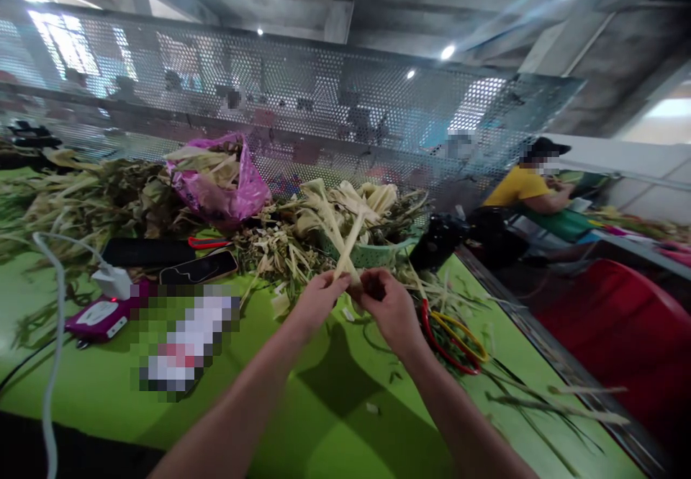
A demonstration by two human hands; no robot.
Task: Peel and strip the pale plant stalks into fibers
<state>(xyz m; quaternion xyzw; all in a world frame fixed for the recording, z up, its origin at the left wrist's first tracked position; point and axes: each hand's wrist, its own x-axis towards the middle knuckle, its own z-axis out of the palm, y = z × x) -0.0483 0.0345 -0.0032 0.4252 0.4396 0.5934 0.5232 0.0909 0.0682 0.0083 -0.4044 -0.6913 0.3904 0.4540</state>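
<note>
Green tabletop, basket and pink bag beyond hands pinch-tight on crossed pale strips

Bare arms on you, both sides! Your left forearm runs uncovered from the lower edge of view right to the wrist, and your right forearm matches it, each broad down low, tapering smoothly and narrowing at the wrist. Out front, bare left hand, bare right hand, nails too small to make out!
</note>
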